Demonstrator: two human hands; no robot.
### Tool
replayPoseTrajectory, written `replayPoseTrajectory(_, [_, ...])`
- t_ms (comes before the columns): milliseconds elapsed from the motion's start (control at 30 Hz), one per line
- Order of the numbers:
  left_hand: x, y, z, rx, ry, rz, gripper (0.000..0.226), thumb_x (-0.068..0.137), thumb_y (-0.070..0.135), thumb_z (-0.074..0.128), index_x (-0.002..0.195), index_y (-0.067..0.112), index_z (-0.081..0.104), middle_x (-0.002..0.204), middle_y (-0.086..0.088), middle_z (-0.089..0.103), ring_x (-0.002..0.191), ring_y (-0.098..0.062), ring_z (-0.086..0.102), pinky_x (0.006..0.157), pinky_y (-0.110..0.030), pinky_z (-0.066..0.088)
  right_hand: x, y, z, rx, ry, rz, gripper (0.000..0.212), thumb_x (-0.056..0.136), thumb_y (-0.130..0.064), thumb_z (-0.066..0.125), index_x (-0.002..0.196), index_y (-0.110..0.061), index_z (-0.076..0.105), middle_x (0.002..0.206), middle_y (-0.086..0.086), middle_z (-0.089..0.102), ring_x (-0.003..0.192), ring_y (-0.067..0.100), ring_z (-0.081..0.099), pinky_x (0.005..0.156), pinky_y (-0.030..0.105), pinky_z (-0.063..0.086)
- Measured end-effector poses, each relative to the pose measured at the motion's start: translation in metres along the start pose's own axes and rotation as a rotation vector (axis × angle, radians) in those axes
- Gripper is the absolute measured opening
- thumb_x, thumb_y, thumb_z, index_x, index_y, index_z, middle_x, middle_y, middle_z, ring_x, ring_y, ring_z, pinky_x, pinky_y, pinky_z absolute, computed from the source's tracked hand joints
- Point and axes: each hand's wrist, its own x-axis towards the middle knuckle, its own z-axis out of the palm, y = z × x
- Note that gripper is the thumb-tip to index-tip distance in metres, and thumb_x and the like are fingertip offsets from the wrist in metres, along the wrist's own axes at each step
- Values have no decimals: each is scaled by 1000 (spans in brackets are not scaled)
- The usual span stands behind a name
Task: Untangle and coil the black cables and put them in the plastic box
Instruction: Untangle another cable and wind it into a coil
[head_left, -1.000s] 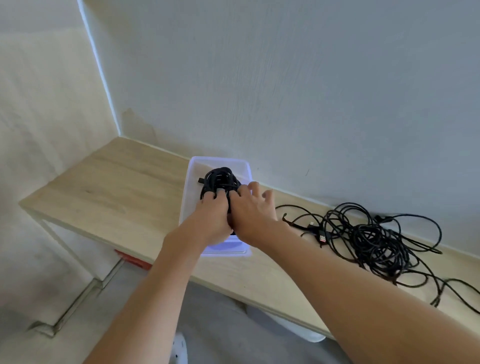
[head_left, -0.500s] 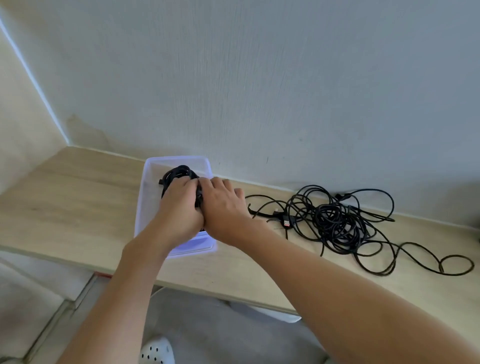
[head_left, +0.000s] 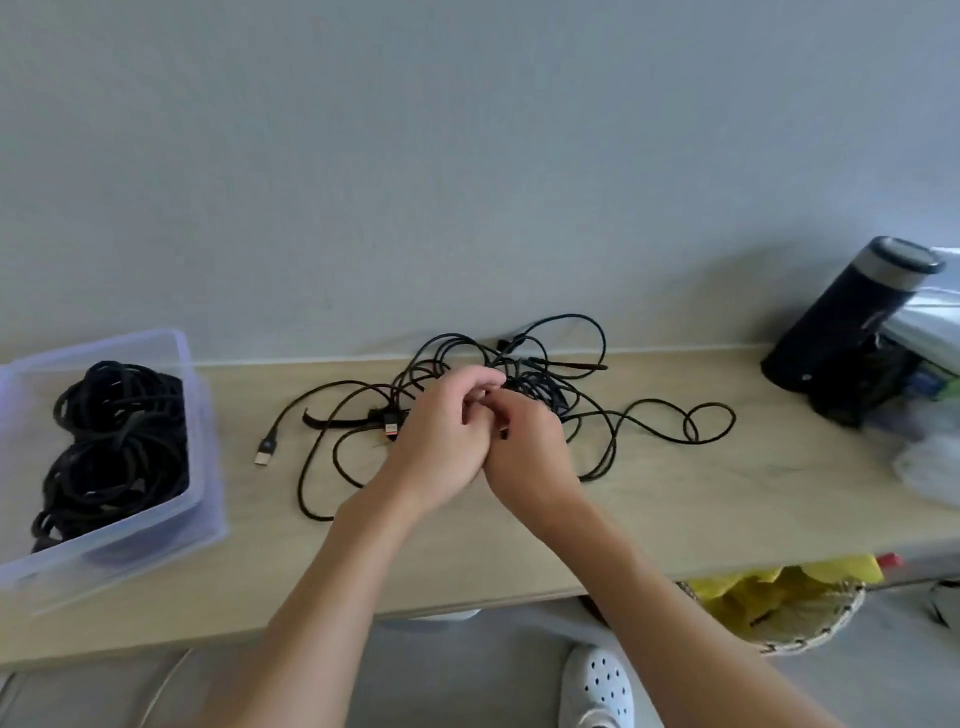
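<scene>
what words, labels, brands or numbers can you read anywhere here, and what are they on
No text here can be read.
USB plug: a small mark, too small to read.
Black cylinder: a pale dot near its base, too blurred to read.
Coloured packaging behind it: blurred, nothing legible.

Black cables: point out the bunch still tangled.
The loose pile on the table, by the left hand and right hand; the bundles in the plastic box are coiled.

A plastic box is sitting leftmost on the wooden table. Tangled black cables are sprawling mid-table, a dark flask right.
</scene>
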Motion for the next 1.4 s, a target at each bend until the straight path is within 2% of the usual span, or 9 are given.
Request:
replayPoseTrajectory(133, [14,5,55,-4,-80,-23,32,95,10,50,118,24,65,116,12,65,108,-6,60,97,-31,50,9,34,-46,65,182,206,32,84,-1,46,91,-19,71,79,-8,68,71,6,62,58,14,44])
replayPoseTrajectory(267, [18,-3,85,573,-173,90,41,93,33,62,133,25,57,127,11,59,121,-16,50,102,-36,41,32,83,-98,215,348,551,36,87,-4,44,120,-12,55,112,4,61,99,22,59,75,31,51])
replayPoseTrajectory(400, [24,-4,100,797,-142,178,15,95,32,60,102,24,72,103,8,66,100,-20,55,82,-33,40,40,103,-112,457,122,745,25,93,-6,45,115,-5,55,91,15,67,74,25,62,64,33,55])
replayPoseTrajectory(533, [25,-9,104,525,-33,244,17,95,21,62,81,19,70,81,7,63,82,-19,58,70,-32,42,37,94,-92,554,-190,644,24,97,-23,55,99,-1,65,86,12,70,74,22,65,67,33,55])
replayPoseTrajectory(767, [7,5,74,134,103,284,33,90,-7,55,110,13,72,115,8,63,110,-8,59,90,-17,46,39,62,-79,533,73,190,28,96,-2,46,85,-10,70,83,4,73,80,16,69,75,31,56])
replayPoseTrajectory(1000, [6,14,9,-836,-7,-427,34,103,25,43,106,7,72,109,-13,73,98,-24,61,88,-40,45,15,20,-45,230,-250,-187,43,81,14,42,66,-20,64,72,-12,68,74,-3,60,69,11,42])
replayPoseTrajectory(1133, [-6,3,-5,-491,45,-375,16,97,13,59,107,15,72,103,-1,77,105,-18,69,87,-31,53,12,15,-32,-12,-578,-120,28,96,-23,52,74,-9,62,66,-4,53,54,5,41,52,24,36])
replayPoseTrajectory(1300, [-13,-3,-3,-389,10,-318,25,97,7,58,103,23,76,105,5,76,106,-11,69,103,-37,50,42,23,-47,58,-117,207,46,100,-33,43,71,1,55,63,3,49,55,14,41,50,27,32])
replayPoseTrajectory(1400, [-5,2,6,-416,81,-341,31,98,2,51,107,23,71,105,7,75,102,-6,69,99,-36,54,58,45,-52,-116,209,238,17,95,-9,37,82,-7,48,86,5,51,75,20,46,60,29,36])
